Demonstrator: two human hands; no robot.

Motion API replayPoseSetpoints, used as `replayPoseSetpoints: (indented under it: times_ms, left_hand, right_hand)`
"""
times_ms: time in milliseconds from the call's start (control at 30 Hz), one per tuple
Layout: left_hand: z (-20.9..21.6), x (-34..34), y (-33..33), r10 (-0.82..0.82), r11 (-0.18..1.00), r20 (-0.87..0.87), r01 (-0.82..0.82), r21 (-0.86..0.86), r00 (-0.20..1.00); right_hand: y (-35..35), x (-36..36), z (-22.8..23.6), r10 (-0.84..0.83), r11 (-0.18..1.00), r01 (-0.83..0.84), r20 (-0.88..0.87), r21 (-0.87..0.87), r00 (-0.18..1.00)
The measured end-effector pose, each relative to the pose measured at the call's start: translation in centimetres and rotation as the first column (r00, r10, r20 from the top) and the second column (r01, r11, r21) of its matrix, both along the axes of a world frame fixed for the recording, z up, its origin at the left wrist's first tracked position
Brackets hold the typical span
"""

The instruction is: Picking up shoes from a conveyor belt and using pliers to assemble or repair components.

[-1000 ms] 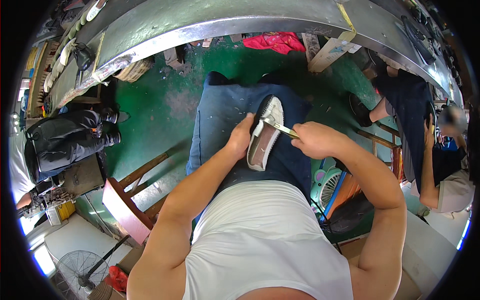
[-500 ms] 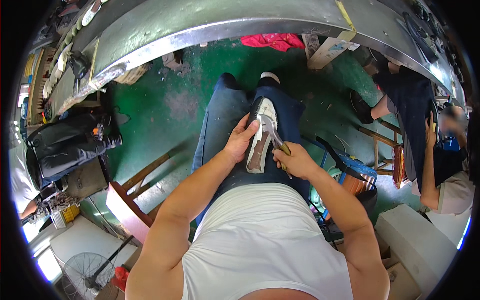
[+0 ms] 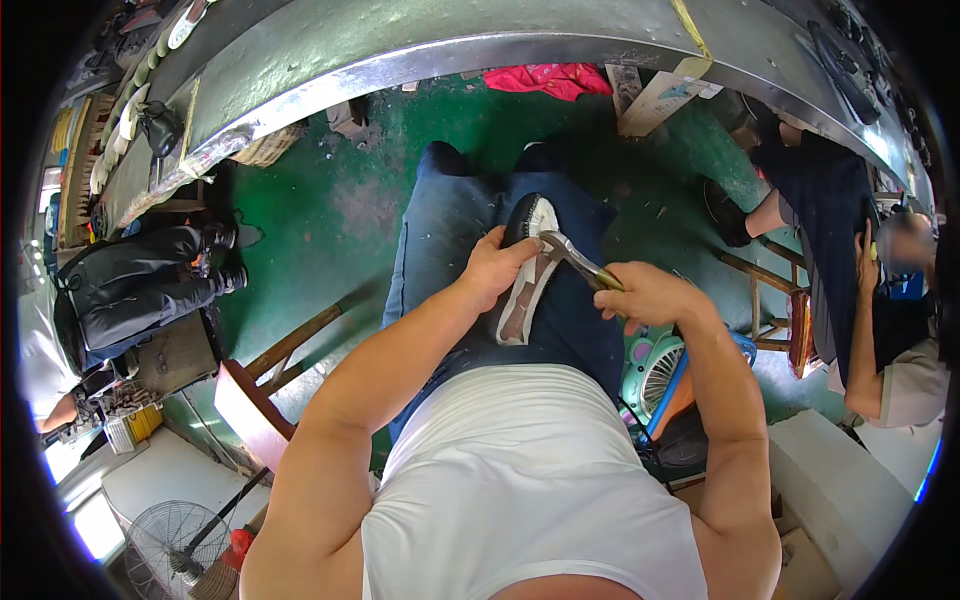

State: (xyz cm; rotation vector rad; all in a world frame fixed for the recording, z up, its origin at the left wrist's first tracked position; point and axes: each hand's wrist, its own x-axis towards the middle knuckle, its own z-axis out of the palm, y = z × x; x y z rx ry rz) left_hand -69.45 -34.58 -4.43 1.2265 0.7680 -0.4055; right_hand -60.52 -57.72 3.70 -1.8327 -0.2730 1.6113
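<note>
An unsoled shoe upper lies bottom side up on my thighs, its dark toe pointing away from me. Its white edge is folded in around the toe, and a brown insole shows towards the heel. My left hand grips it by the left side near the toe, thumb pressed on the folded edge. In my right hand are lasting pliers, held by the handles. Their curved metal head meets the upper's edge beside my left thumb. Whether the jaws have hold of the material is too small to tell.
A metal-edged workbench curves across the far side. Near my right knee stand a green fan and a wooden stool. Another stool is at my left. Seated co-workers are at both sides, and red cloth lies under the bench.
My right hand has swung outward to the right and slightly up, turning the pliers from steep to slanting sideways. My left hand has shifted slightly; it still grips the upper.
</note>
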Motion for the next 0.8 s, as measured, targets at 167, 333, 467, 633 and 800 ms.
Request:
replayPoseSetpoints:
  times_ms: [167, 333, 467, 633, 800]
  left_hand:
    - [-1.6, 0.3, 0.2, -0.043, 0.999, -0.002, 0.043, -0.004, 0.999]
    - [-0.2, 0.2, 0.7, -0.111, 0.994, -0.047, 0.110, -0.017, 0.993]
    - [-0.6, 0.1, 0.9, -0.114, 0.993, -0.027, 0.113, -0.044, 0.993]
    - [0.8, 0.9, 2.5, -0.167, 0.965, -0.077, 0.147, -0.216, 0.983]
    - [0.0, 1.4, 3.0, -0.256, 0.934, -0.121, 0.213, -0.288, 0.959]
  right_hand:
    - [2.3, 0.2, 0.7, -0.231, 0.965, 0.198, 0.203, 0.170, 0.952]
    - [4.4, 0.5, -1.7, 0.159, 0.987, -0.145, 0.554, -0.070, 0.817]
    - [3.8, -0.7, -2.5, -0.096, 0.988, 0.023, 0.496, 0.150, 0.863]
    - [1.3, -1.1, -0.8, -0.068, 0.998, 0.070, 0.268, 0.002, 0.961]
    - [-0.7, -5.0, -0.6, 0.237, 0.958, -0.285, 0.530, 0.010, 0.815]
